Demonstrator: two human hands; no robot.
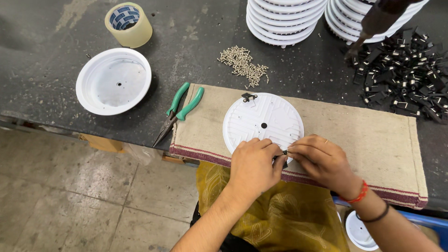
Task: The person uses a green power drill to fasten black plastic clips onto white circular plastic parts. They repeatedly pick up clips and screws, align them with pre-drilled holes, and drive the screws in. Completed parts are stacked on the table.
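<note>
Head view: we saw both hands working at the near edge of a white round plastic housing point(262, 122) that lay flat, ribbed back up, on a beige cloth mat point(364, 135) over the dark workbench point(42, 79). The left hand point(254, 164) had its fingers curled narrow around a small black clip point(283, 153) at the rim. The right hand point(322, 159) pinched the same clip from the other side, fingertips nearly meeting the left's.

Progress, as we judged it: one black clip point(248, 97) was already mounted at the far rim. The near one was being seated, not yet clearly fixed; the fingers hid whether a screw was in. So roughly half done on this piece.

Supplies suggested plenty left: a heap of black clips point(406, 79) at the right, a scatter of small screws point(243, 65) behind the mat, and stacks of white housings point(282, 21) at the back. A single white housing point(113, 80) sat open side up at the left, near a tape roll point(128, 24). Green-handled pliers point(179, 112) lay untouched, half on the mat's left edge.
</note>
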